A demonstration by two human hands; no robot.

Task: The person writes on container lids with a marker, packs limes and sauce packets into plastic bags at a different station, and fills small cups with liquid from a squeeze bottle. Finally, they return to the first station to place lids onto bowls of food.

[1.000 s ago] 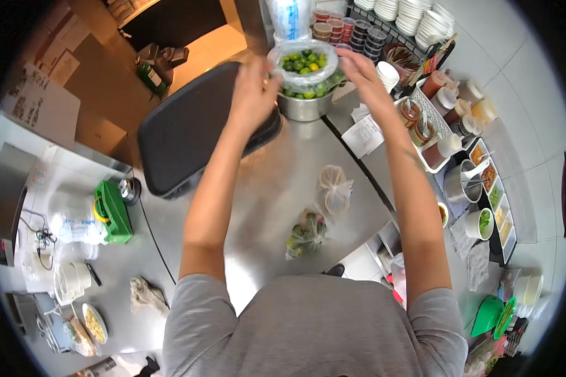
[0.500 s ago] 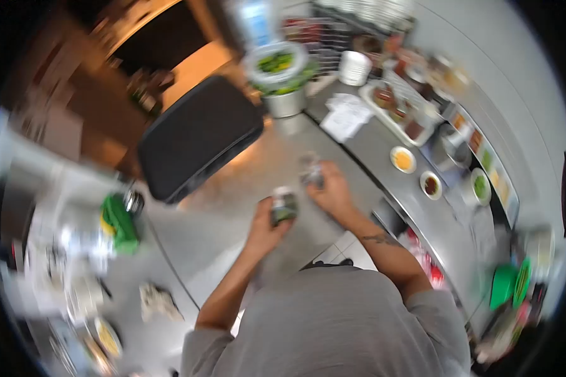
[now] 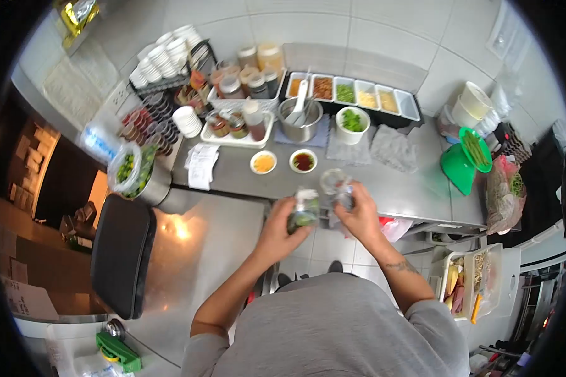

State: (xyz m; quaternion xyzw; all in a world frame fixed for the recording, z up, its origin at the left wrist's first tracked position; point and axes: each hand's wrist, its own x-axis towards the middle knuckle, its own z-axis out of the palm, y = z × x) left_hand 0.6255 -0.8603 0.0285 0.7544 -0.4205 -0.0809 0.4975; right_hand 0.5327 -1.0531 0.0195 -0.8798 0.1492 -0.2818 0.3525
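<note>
My left hand (image 3: 282, 227) is closed round a small clear container with green contents (image 3: 303, 217), held upright in front of my body. Just to its right, my right hand (image 3: 360, 217) pinches a small clear plastic cup (image 3: 335, 182); what it contains cannot be made out. The two clear things are close together, near the front edge of the steel counter (image 3: 396, 188). Beyond them on that counter are a white bowl of yellow bits (image 3: 263, 163) and a white bowl of dark red-brown sauce (image 3: 304, 161).
At the back stand a steel pot (image 3: 300, 129), a cup of green leaves (image 3: 352, 122), a tray of toppings (image 3: 366, 95) and a rack of sauce bottles (image 3: 242, 88). A green scale (image 3: 462, 166) stands right. A black padded lid (image 3: 122, 257) lies on the left steel surface.
My view has swung right, from the left steel surface to the sauce counter. Both hands still hold their clear things, now in front of the counter.
</note>
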